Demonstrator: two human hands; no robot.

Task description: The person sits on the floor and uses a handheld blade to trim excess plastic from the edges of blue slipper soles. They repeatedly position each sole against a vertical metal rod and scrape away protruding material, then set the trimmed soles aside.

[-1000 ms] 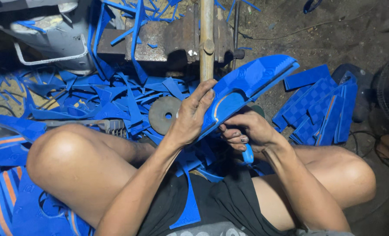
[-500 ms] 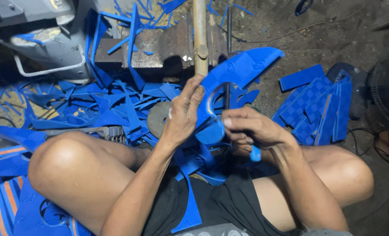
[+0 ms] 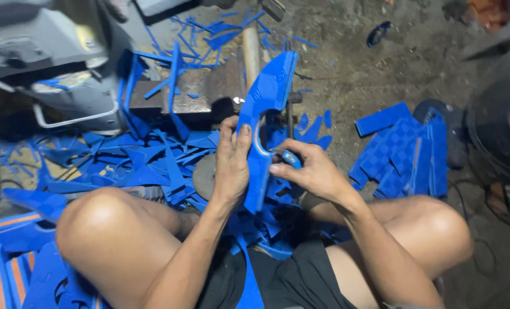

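Note:
I sit on the ground with both knees raised. My left hand (image 3: 232, 163) grips a blue textured rubber sole piece (image 3: 268, 97), held upright and edge-on between my knees. My right hand (image 3: 309, 171) is closed on a cutting tool with a blue handle (image 3: 291, 158), pressed against the right edge of the sole piece. A cut blue strip (image 3: 249, 274) hangs down over my lap.
Blue rubber offcuts (image 3: 152, 160) litter the ground in front of me. A stack of blue textured sheets (image 3: 404, 151) lies at right. A wooden handle (image 3: 251, 54) and metal block (image 3: 180, 97) sit ahead, a grey container (image 3: 66, 74) at upper left, a dark fan (image 3: 501, 126) at right.
The sole piece has swung from a tilted, rightward slant to nearly upright. My right hand has risen from below the piece to its right edge, with the tool at the cut.

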